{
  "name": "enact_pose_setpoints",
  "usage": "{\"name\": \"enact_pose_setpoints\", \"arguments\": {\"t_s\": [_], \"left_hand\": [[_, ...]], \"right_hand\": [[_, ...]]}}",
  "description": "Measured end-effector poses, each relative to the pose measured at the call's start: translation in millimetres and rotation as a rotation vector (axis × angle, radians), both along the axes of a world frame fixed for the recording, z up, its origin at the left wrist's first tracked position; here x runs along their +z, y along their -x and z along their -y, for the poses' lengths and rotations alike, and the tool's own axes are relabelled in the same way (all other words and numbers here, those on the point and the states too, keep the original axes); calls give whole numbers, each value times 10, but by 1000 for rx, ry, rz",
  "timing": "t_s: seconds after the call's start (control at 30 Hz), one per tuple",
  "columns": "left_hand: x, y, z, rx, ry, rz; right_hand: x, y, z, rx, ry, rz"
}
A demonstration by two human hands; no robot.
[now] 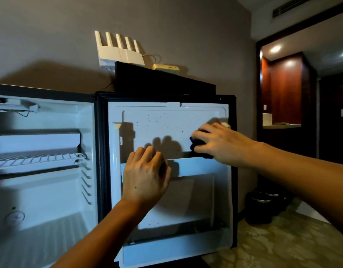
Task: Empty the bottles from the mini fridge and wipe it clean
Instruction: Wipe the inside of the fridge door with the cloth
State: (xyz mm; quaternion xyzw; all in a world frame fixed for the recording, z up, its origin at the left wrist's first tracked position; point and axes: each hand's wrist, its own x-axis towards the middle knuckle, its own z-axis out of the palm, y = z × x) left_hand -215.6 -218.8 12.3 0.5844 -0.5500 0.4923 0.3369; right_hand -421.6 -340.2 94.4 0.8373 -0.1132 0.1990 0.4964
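The mini fridge (43,120) stands open on the left, its white inside lit, with a wire shelf (39,158) and no bottles in sight. Its door (166,117) is swung open to the right, the inner panel speckled with dark spots. My right hand (221,142) presses a dark cloth (197,147) against the upper door panel, just above the door's middle shelf rail (197,167). My left hand (145,176) grips the left end of that rail, fingers curled over its top edge.
A black box (163,80) with white routers (118,51) and a small yellowish device (166,68) sits on top of the fridge. Dark round containers (261,206) stand on the patterned floor at the right, near a doorway (286,93).
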Motion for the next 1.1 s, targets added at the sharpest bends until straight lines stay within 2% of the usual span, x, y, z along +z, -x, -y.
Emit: {"name": "enact_pose_setpoints", "arguments": {"t_s": [0.07,0.13,0.2,0.23,0.3,0.4,0.5,0.57,0.67,0.7,0.77,0.83,0.9,0.97,1.03,1.1], "left_hand": [[-16,-4,8,-15,23,-6],[-31,-15,4,-42,51,-9],[-38,-36,-10,-60,67,-9],[-35,-46,-16,-62,64,-2],[-28,-61,-18,-61,50,15],[-12,-69,6,-64,38,13],[-16,-72,23,-56,30,5],[-25,-70,9,-62,35,4],[-25,-66,-22,-69,44,1],[-23,-69,-27,-73,43,-2],[-19,-78,-40,-82,31,-2],[-17,-83,-37,-87,31,9],[-9,-80,-27,-80,32,14],[-12,-77,-20,-80,38,13],[-18,-77,-21,-84,43,8],[-25,-74,-32,-85,47,-1]], "right_hand": [[91,-3,-22,-12,72,2],[191,-24,-25,4,76,190],[231,-75,-23,32,-15,419],[215,-112,-11,54,-29,455],[146,-149,4,90,-23,362],[60,-94,-54,59,-58,88],[104,-45,-116,3,37,-65],[209,-73,-99,12,87,55],[321,-205,-77,72,-43,469],[309,-263,-95,99,-51,525],[199,-336,-90,158,-13,443],[61,-284,-111,193,37,205],[34,-174,-136,136,63,-32],[122,-119,-115,50,122,-90],[237,-126,-65,40,119,100],[315,-187,-61,46,14,371]]}}
